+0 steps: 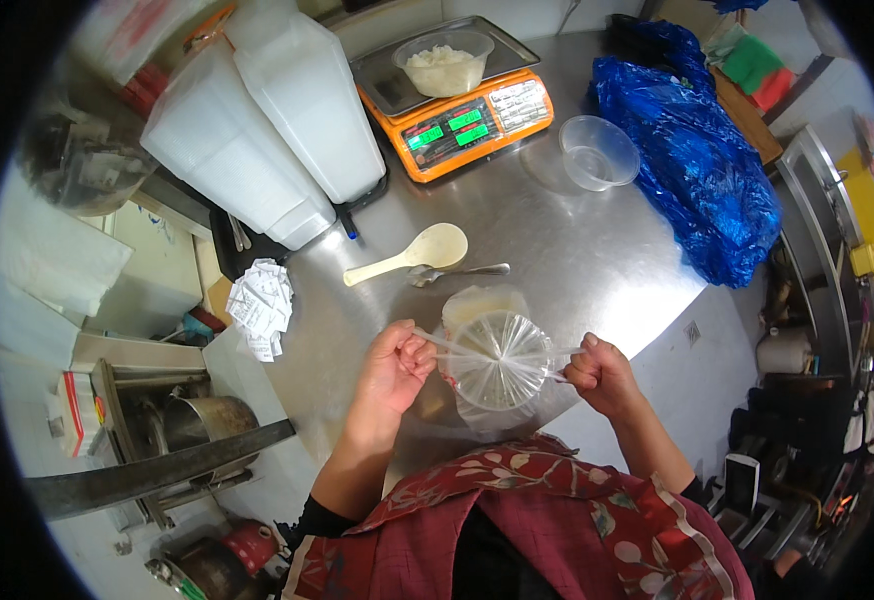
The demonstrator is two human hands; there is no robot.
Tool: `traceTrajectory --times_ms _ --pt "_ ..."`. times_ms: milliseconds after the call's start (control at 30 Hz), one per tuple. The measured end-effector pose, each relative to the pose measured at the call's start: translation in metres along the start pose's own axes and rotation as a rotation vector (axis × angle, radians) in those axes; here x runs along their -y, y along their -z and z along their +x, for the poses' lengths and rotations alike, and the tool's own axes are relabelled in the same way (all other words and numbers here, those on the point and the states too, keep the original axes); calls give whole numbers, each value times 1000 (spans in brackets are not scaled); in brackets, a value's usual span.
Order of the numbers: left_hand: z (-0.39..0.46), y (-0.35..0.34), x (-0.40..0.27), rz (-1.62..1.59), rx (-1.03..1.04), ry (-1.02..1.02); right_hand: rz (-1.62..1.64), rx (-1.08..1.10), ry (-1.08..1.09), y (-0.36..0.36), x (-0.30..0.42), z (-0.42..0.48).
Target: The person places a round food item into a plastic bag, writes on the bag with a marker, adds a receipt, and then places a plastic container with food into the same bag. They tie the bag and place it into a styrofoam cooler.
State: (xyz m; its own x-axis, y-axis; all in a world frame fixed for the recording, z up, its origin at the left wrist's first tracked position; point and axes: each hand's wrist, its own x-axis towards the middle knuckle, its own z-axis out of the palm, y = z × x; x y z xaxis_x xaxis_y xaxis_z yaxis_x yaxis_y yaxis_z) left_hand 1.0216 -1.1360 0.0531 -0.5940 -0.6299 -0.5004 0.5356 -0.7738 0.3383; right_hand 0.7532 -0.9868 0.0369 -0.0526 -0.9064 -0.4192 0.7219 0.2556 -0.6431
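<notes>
A clear plastic bag [498, 375] is drawn tight over a round container at the front of the steel table, its creases meeting at a twisted or knotted centre. My left hand [398, 366] grips the bag's handle strands on the left. On the other side, my right hand [603, 373] holds the strands stretched out to the right. What the container holds is hard to make out through the plastic. Just beyond it lie a metal spoon [482, 270] and a cream-coloured rice paddle [437, 246].
An orange digital scale [474, 127] carries a clear bowl of white food [444, 71]. To its right are an uncovered clear bowl [599, 154] and blue plastic bags [707, 172]. Stacked plastic containers [234, 142] and a heap of paper slips [261, 304] are at the left.
</notes>
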Motion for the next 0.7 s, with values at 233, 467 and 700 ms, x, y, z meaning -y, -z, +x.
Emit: traceTrajectory --times_ms 233,467,700 --pt "-27 -40 -3 23 337 -134 134 116 191 -30 16 -16" --pt "-17 -64 12 307 516 97 -166 214 172 -75 42 -7" --pt "-3 -89 33 669 445 315 -675 352 281 -102 39 14"
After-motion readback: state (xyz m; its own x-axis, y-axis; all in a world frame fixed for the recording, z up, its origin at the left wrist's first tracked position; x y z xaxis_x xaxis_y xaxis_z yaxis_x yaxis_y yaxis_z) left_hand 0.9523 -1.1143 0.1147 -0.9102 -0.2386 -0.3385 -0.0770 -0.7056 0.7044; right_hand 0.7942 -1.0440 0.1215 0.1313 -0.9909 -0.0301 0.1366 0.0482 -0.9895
